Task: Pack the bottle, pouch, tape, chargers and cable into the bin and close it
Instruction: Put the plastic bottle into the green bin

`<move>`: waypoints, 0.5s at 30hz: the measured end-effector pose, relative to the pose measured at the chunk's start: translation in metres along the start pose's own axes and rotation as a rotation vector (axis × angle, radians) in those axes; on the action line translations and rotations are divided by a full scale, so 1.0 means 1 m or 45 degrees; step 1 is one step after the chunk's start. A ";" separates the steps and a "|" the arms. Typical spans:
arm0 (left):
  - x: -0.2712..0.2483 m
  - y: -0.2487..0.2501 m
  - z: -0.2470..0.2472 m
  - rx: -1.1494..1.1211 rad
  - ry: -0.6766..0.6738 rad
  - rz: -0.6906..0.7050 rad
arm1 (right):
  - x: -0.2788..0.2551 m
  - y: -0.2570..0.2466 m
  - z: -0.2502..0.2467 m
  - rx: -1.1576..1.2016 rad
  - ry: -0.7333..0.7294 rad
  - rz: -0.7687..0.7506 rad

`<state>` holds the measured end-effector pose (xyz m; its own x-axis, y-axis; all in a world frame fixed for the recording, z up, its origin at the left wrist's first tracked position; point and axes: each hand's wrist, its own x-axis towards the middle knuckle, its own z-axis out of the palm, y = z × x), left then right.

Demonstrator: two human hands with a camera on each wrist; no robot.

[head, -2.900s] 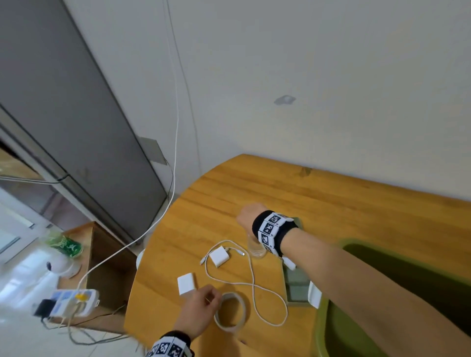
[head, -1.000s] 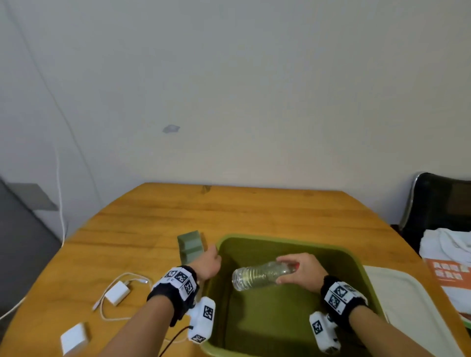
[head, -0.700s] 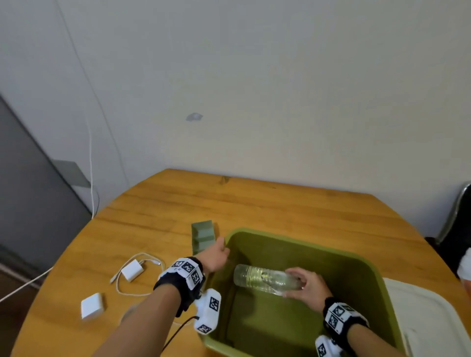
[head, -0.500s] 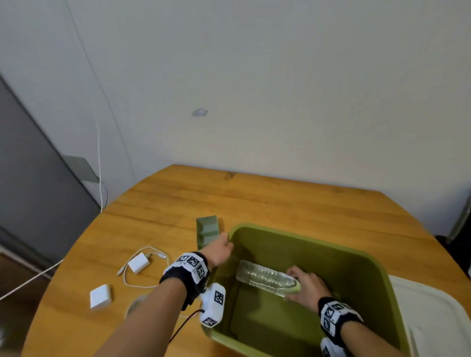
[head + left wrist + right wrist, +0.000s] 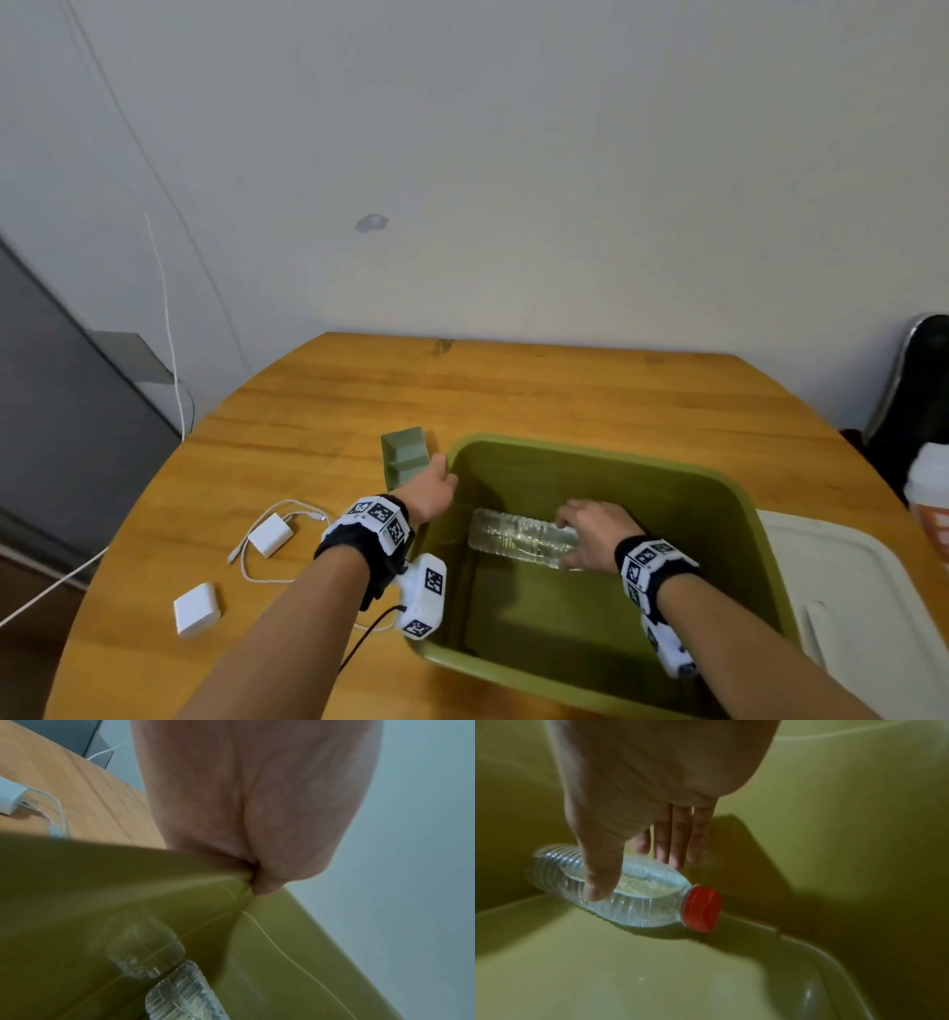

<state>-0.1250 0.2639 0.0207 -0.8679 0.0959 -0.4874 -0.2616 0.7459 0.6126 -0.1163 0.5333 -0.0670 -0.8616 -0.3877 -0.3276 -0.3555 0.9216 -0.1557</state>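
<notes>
- Under the right hand (image 5: pixel 590 534), the clear bottle (image 5: pixel 518 537) lies on its side on the floor of the green bin (image 5: pixel 739 493), close against the far wall; its red cap (image 5: pixel 702 908) points toward the person's right.
- Right hand: the thumb (image 5: pixel 600 874) curves down the near side of the bottle and the fingers (image 5: pixel 677 841) reach down behind it, so the hand grasps the bottle from above.
- Left hand (image 5: pixel 429 493): it sits on the bin's left rim near the far corner, the thumb hooked over the edge into the bin; the other fingers are hidden outside the wall, so I cannot tell how they lie.
- Just beyond the left hand, the grey-green pouch (image 5: pixel 405 455) rests on the wooden table (image 5: pixel 565 390), beside the bin's corner.
- Left of the left wrist, 1 white charger (image 5: pixel 270 534) lies with the white cable (image 5: pixel 287 509) looped around it.
- Nearer the person and further left of the left forearm, a 2nd white charger (image 5: pixel 196 609) lies alone.
- Right of the right forearm, the bin's white lid (image 5: pixel 862 580) lies flat on the table, beside the bin.
- The tape is not visible; the left forearm may cover it.
</notes>
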 end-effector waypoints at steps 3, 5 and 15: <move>0.001 -0.001 0.000 0.030 -0.003 -0.009 | 0.000 -0.004 -0.007 -0.057 -0.019 -0.040; 0.003 -0.001 0.000 0.033 -0.010 -0.019 | 0.000 -0.006 -0.014 -0.091 -0.010 -0.060; 0.005 -0.003 0.000 0.031 0.034 -0.035 | -0.003 -0.014 -0.041 -0.159 -0.006 -0.080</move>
<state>-0.1286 0.2622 0.0159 -0.8717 0.0579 -0.4866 -0.2753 0.7636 0.5841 -0.1236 0.5222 -0.0260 -0.8346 -0.4443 -0.3255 -0.4511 0.8905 -0.0589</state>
